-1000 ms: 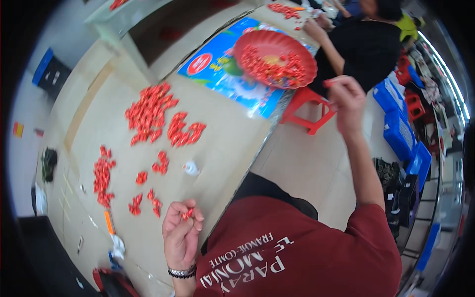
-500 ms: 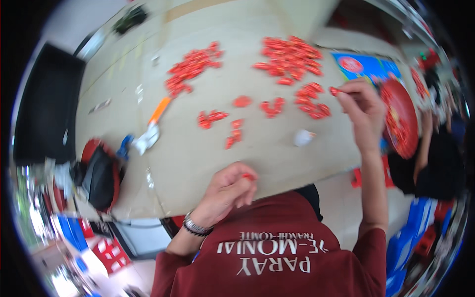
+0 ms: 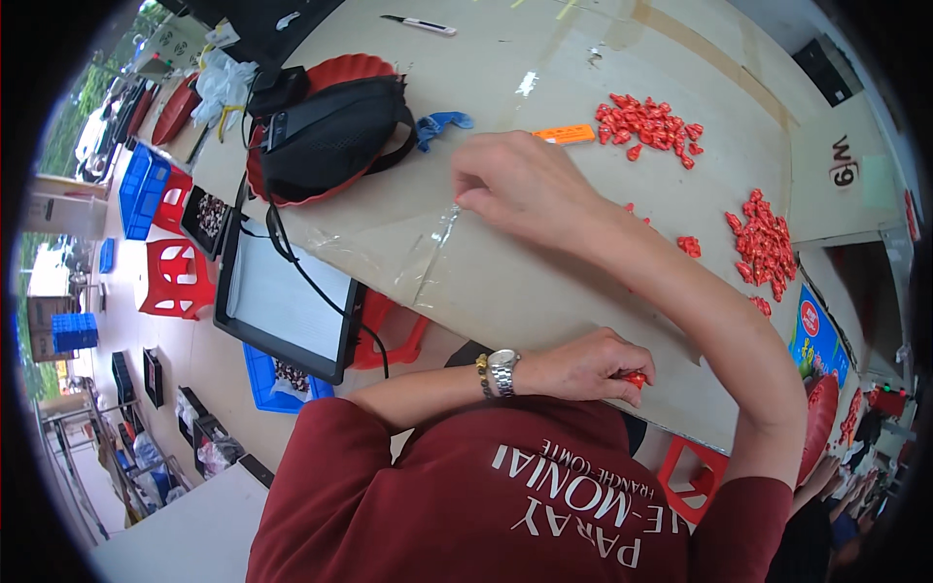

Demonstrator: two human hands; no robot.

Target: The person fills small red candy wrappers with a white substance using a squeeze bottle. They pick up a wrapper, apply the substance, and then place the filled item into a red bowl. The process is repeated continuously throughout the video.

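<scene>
My left hand [image 3: 578, 364], with a watch and a beaded bracelet at the wrist, is closed near the table's front edge around a small shiny red piece [image 3: 635, 379] that looks like a wrapped candy. Across it reaches my right arm. My right hand [image 3: 520, 185] is over the left part of the table with fingers curled in and pinched; what they hold, if anything, is hidden. By its knuckles lie an orange-handled cutter [image 3: 566, 134] and a crumpled blue scrap [image 3: 442, 127]. Two heaps of similar red pieces lie beyond my forearm, the upper heap [image 3: 646, 126] and the right heap [image 3: 763, 245], beside a small cluster [image 3: 688, 246].
A black bag [image 3: 335, 141] rests in a red scalloped tray [image 3: 355, 68] at the left. A black-framed panel [image 3: 282, 291] with a cable juts at the table's edge. Red stools [image 3: 180, 277] and blue crates stand below. A utility knife [image 3: 418, 24] lies far off.
My view has swung left. My right hand has crossed from the right side to the table's left part; the red piece in its fingertips no longer shows. The left hand still holds its red piece.
</scene>
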